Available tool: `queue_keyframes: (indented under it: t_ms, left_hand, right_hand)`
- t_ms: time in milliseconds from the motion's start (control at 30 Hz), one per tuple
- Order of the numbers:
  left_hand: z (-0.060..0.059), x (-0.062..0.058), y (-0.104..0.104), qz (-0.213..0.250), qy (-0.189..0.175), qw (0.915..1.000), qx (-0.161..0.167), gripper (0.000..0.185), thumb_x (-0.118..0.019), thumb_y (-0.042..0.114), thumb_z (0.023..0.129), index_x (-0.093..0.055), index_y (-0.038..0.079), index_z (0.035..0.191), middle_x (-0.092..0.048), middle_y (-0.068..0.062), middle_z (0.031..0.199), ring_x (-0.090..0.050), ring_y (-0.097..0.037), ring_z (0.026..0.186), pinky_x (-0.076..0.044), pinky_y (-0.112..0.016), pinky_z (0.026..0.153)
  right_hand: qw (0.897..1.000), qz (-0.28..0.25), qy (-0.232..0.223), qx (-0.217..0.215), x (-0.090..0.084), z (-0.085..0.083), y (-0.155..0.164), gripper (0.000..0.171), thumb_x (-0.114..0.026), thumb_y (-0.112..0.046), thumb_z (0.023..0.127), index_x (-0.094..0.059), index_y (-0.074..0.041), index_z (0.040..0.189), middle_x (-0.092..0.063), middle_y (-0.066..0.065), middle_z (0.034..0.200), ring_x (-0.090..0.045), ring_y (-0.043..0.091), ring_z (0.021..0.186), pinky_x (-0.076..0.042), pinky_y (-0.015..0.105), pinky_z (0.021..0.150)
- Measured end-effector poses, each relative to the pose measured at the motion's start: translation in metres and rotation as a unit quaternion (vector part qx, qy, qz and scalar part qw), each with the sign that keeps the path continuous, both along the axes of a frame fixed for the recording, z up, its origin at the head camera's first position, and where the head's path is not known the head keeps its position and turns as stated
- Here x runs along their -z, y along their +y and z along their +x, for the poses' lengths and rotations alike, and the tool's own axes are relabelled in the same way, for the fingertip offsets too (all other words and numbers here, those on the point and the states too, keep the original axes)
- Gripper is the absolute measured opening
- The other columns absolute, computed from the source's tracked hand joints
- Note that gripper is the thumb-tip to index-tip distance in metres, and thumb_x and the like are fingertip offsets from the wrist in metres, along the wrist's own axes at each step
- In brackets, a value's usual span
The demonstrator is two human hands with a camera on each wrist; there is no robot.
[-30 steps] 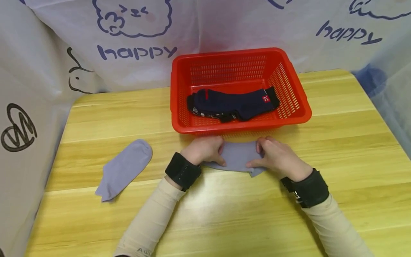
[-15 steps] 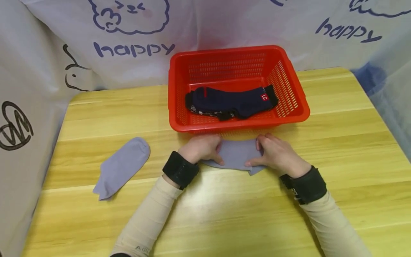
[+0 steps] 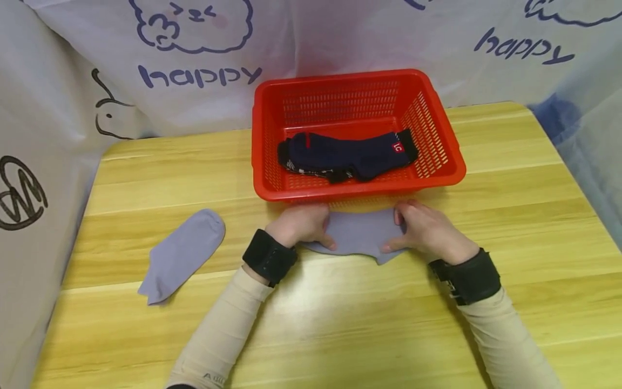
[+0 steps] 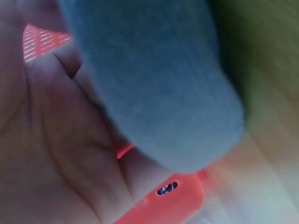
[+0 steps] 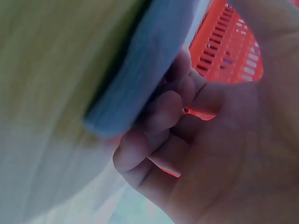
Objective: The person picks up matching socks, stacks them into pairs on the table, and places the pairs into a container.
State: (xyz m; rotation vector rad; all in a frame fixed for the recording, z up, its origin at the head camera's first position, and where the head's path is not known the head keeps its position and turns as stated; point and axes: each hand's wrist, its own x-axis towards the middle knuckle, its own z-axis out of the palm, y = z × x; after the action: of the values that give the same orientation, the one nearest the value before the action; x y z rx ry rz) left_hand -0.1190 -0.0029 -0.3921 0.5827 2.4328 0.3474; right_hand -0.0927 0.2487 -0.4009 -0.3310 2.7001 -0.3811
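A grey-lavender sock [image 3: 360, 233] lies flat on the table, just in front of the red basket. My left hand [image 3: 302, 224] grips its left end between thumb and fingers, and in the left wrist view the rounded end of the sock [image 4: 163, 102] shows beside the palm. At the other end, my right hand [image 3: 430, 231] pinches the sock with the fingers curled, as the right wrist view of the sock's edge [image 5: 135, 74] also shows. Off to the left lies a second sock [image 3: 184, 256] of the same colour, touched by neither hand.
The red plastic basket [image 3: 359, 192] stands behind both hands, close to them. Inside lie navy and black socks [image 3: 357, 155], stacked flat. A white cloth [image 3: 340, 38] with drawings hangs behind the wooden table [image 3: 350, 324].
My right hand has shifted slightly right with its end of the sock, and the sock now spans a bit wider between the hands. My left hand keeps its grip.
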Motion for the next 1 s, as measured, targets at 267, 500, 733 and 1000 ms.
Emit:
queue_keyframes:
  t_ms: [267, 500, 733, 1000]
  left_hand:
    - [-0.004, -0.006, -0.005, 0.001, 0.008, 0.9996, 0.028, 0.036, -0.087, 0.033, 0.072, -0.058, 0.015, 0.062, -0.051, 0.006, 0.058, -0.05, -0.012, 0.058, -0.033, -0.024, 0.052]
    - [-0.003, -0.005, -0.004, 0.0, 0.011, 0.9993, 0.037, 0.043, -0.086, 0.034, 0.073, -0.049, 0.017, 0.06, -0.045, 0.006, 0.058, -0.046, -0.012, 0.058, -0.03, -0.024, 0.053]
    - [-0.001, -0.005, -0.007, 0.02, 0.006, 0.9986, 0.049, 0.048, -0.087, 0.032, 0.073, -0.043, 0.019, 0.057, -0.038, 0.007, 0.055, -0.042, -0.01, 0.056, -0.026, -0.023, 0.053]
    - [0.0, -0.003, -0.006, 0.034, 0.006, 0.9982, 0.049, 0.046, -0.087, 0.029, 0.072, -0.045, 0.019, 0.058, -0.04, 0.007, 0.055, -0.042, -0.011, 0.056, -0.026, -0.023, 0.053]
  right_hand:
    - [1.0, -0.009, -0.018, 0.006, -0.005, -0.006, 0.009, 0.053, -0.091, -0.037, 0.064, -0.055, -0.008, 0.088, -0.051, 0.006, 0.081, -0.05, 0.023, 0.078, -0.038, 0.033, 0.07]
    - [0.998, -0.031, -0.043, 0.017, -0.005, -0.007, 0.019, 0.051, -0.09, -0.035, 0.066, -0.056, -0.006, 0.091, -0.052, 0.006, 0.081, -0.05, 0.023, 0.078, -0.037, 0.032, 0.069]
    - [0.998, -0.049, 0.013, 0.028, -0.012, 0.002, 0.003, 0.037, -0.082, -0.03, 0.078, -0.061, -0.004, 0.093, -0.059, 0.009, 0.083, -0.053, 0.024, 0.077, -0.039, 0.032, 0.069]
    - [0.989, -0.126, 0.048, -0.067, 0.0, 0.018, -0.038, 0.025, -0.081, -0.017, 0.079, -0.062, -0.006, 0.091, -0.058, 0.006, 0.084, -0.053, 0.019, 0.079, -0.042, 0.031, 0.072]
